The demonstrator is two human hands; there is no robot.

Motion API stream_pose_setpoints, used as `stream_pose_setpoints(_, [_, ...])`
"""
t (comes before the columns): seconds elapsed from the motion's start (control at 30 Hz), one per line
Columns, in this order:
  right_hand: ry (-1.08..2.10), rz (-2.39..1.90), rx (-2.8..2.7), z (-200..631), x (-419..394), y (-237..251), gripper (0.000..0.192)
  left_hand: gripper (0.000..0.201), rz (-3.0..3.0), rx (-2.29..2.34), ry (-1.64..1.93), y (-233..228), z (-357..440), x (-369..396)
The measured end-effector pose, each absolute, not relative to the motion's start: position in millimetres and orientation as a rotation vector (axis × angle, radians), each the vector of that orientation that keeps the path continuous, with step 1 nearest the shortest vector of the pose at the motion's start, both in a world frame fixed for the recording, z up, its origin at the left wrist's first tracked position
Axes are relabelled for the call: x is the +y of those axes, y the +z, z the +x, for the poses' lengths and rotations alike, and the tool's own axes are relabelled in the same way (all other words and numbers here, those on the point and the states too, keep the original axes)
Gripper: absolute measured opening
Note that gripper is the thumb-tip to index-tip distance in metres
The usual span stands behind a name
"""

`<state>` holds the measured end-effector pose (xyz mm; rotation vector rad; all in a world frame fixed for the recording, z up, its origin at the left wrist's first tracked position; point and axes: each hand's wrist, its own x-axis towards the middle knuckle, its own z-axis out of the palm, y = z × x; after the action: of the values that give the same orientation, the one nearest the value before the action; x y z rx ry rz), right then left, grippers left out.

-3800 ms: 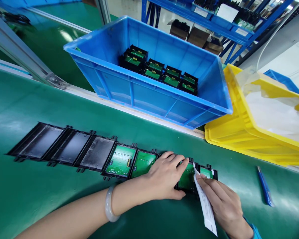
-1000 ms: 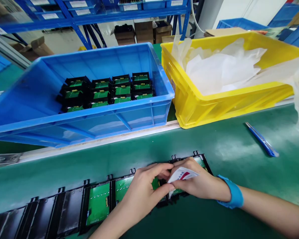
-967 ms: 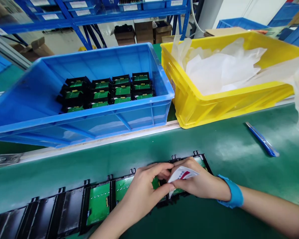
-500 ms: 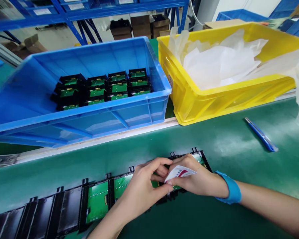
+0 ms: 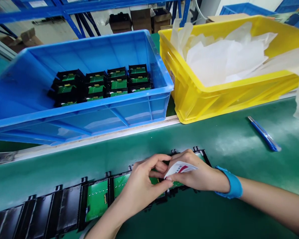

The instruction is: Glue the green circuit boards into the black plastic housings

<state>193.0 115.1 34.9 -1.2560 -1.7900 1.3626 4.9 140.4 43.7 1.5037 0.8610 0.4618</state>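
Both hands stay over 1 board (image 5: 156, 181): right hand (image 5: 196, 172) still pinching the label sheet (image 5: 179, 167), left hand (image 5: 142, 186) now curled, fingertips peeling at it.

Blue bin (image 5: 149, 109) held stacked black modules (image 5: 99, 84). Yellow bin (image 5: 189, 99) just beside it, stuffed with white plastic bags (image 5: 224, 56). Blue pen (image 5: 264, 133) lay on green mat (image 5: 229, 139).

Module row (image 5: 64, 209) before crate (image 5: 89, 109); tub (image 5: 214, 96) right of crate
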Motion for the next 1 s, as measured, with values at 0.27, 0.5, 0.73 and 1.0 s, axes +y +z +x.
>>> stream_pose_setpoints(0.27, [1.355, -1.264, -1.778, 192.0, 115.8, 32.4, 0.006, 0.044, 1.514, 0.862, 0.465, 42.3, 4.7, 141.1])
stream_pose_setpoints(0.5, [1.308, -1.194, -1.782, 192.8, 117.5, 28.7, 0.005, 0.044, 1.519, 0.87, 0.458, 42.3, 4.2, 141.1])
stream_pose_setpoints(0.73, [1.227, -1.167, -1.851, 193.5, 119.1, 25.5, 0.008, 0.044, 1.524, 0.881, 0.478, 42.1, 5.1, 141.9])
stream_pose_setpoints(1.0, [1.24, -1.094, -1.831, 192.9, 122.2, 28.0, 0.002, 0.044, 1.539, 0.892, 0.486, 40.6, 4.6, 142.6])
